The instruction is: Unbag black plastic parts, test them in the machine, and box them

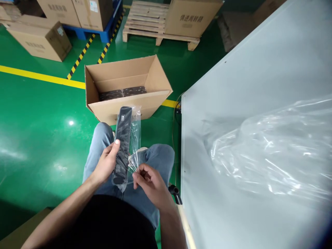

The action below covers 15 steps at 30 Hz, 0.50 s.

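A long, dark, flat part (122, 141) with rounded ends stands nearly upright above my lap, inside a clear plastic bag (136, 129). My left hand (109, 158) is closed around its left edge, thumb on the front face. What exactly the part is, I cannot tell. To the right, my right hand (149, 180) pinches the bag's loose side, pulling the film into taut creases. Just beyond my knees an open cardboard box (124, 103) sits on the floor, with several dark, film-wrapped pieces (123, 93) lying inside.
A light grey panel or tabletop (207, 214) fills the right side, with clear plastic film (269, 148) heaped on it. Beside it is a pale pole with a black joint (175, 191). Behind are a wooden pallet (145, 20), a blue pallet (105, 35) and closed cartons (38, 36).
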Each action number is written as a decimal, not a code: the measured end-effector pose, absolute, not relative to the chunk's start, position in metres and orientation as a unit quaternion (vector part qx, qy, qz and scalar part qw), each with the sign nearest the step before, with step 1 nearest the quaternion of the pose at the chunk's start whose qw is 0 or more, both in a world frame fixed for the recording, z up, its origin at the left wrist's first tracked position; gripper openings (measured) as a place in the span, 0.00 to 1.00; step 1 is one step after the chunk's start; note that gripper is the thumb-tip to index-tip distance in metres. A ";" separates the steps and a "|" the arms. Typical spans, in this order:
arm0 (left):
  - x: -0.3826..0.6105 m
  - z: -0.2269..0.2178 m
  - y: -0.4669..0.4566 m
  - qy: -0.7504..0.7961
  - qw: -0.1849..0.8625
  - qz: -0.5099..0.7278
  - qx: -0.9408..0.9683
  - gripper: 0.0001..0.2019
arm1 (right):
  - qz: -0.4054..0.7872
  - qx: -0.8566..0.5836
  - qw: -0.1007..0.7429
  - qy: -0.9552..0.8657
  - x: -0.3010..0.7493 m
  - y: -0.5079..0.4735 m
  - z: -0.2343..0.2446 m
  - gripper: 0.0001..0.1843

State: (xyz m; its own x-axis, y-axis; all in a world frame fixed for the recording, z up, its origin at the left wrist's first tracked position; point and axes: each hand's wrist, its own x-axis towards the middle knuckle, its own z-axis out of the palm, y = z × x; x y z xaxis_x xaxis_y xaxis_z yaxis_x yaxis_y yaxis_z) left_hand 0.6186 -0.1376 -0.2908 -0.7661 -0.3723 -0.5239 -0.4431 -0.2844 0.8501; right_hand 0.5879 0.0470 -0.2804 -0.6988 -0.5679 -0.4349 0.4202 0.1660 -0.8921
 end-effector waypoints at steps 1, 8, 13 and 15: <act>0.617 -0.291 -0.137 0.595 0.018 0.727 -0.341 0.36 | -0.652 -0.052 0.381 0.654 0.587 0.047 -0.281 0.21; 0.613 -0.287 -0.127 0.661 -0.090 0.665 -0.336 0.34 | -0.671 -0.041 0.366 0.643 0.612 0.027 -0.295 0.19; 0.613 -0.280 -0.133 0.689 -0.110 0.637 -0.328 0.34 | -0.655 -0.010 0.384 0.650 0.612 0.031 -0.298 0.20; 0.612 -0.279 -0.141 0.668 -0.076 0.662 -0.332 0.34 | -0.638 -0.030 0.400 0.657 0.603 0.041 -0.296 0.20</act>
